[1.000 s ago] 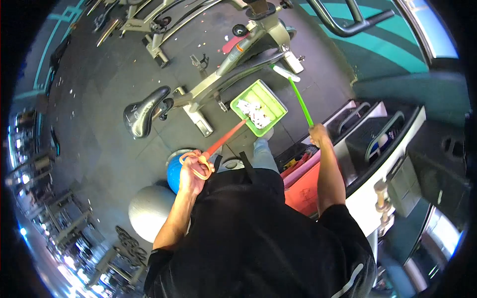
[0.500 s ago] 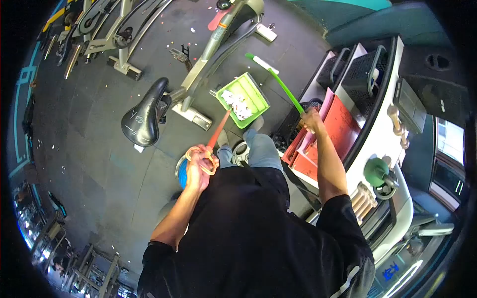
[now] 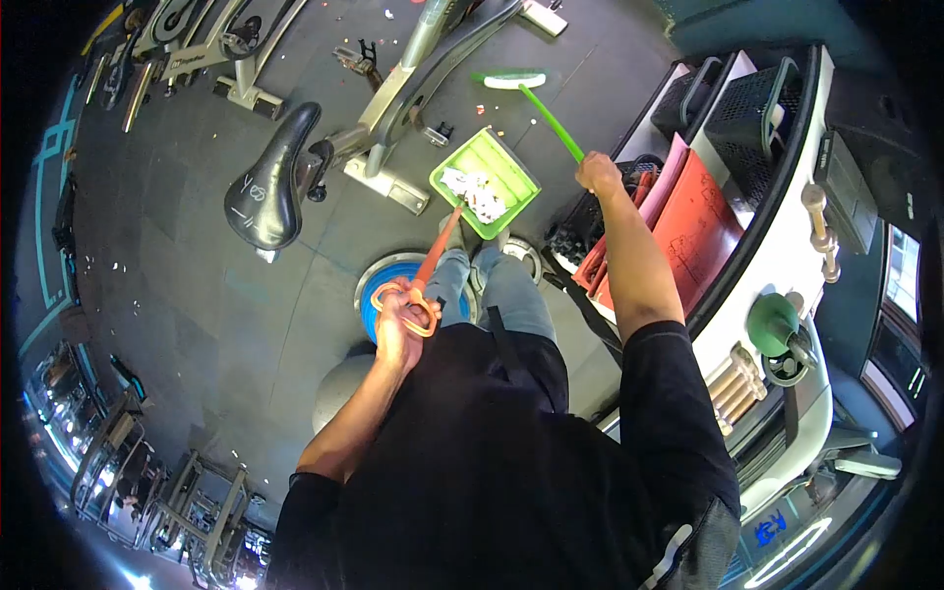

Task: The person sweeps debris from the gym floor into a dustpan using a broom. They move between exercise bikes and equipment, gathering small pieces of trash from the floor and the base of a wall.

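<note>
My left hand (image 3: 401,323) is wrapped around the looped orange grip of a long-handled dustpan (image 3: 500,165). The dustpan's green tray rests on the floor just beyond my feet, with crumpled white scraps (image 3: 475,194) inside it. Out to the right, my right hand (image 3: 600,174) is closed around the green handle of a broom (image 3: 554,125). The broom head (image 3: 513,80), green with pale bristles, lies on the floor past the dustpan's far edge, apart from it. A few small bits of litter lie on the floor between them.
An exercise bike with a black saddle (image 3: 275,182) stands to my left. On the right is a white shelf unit (image 3: 762,285) with black baskets (image 3: 742,123) and red folders (image 3: 678,236). A blue-centred weight plate (image 3: 372,297) is near my feet. Light scraps dot the dark floor.
The broom head has moved forward, away from the dustpan, and turned more sideways. My right hand has shifted slightly forward and left with it. The dustpan stays in my left hand.
</note>
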`<state>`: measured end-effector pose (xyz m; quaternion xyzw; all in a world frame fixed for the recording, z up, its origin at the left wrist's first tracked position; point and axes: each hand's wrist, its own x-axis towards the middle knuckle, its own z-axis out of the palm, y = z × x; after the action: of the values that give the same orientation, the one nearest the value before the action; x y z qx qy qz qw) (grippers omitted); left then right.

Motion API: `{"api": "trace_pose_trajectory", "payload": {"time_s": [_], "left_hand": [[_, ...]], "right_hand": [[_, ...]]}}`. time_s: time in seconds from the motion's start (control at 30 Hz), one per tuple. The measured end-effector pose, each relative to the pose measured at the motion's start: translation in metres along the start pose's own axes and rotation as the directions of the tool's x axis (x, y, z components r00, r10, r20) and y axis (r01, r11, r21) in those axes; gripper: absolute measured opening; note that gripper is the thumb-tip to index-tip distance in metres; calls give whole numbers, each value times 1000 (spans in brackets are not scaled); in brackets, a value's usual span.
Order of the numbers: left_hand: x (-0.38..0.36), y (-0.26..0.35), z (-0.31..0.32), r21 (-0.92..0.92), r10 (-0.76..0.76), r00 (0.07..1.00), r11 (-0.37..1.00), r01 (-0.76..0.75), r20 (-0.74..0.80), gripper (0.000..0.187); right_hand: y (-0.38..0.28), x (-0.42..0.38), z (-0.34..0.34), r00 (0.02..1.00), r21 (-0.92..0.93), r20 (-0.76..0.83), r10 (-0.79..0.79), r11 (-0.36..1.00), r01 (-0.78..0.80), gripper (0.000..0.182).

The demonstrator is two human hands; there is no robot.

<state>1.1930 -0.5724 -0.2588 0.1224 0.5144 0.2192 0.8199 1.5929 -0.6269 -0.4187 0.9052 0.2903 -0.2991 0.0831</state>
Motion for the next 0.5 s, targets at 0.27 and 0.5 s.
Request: {"api": "trace_pose_trajectory", "payload": {"time_s": [0.27,0.5], "left_hand": [[-4,-9,4,-10,75,992,997,-77,-106,4],[21,-21,3,9,128,982,992,-128,-140,8]], "right_hand": [[71,-65,-12,996,-20,50,-69,997,70,28],[40,-72,-59,996,-110,27,-86,990,88,30]]}}
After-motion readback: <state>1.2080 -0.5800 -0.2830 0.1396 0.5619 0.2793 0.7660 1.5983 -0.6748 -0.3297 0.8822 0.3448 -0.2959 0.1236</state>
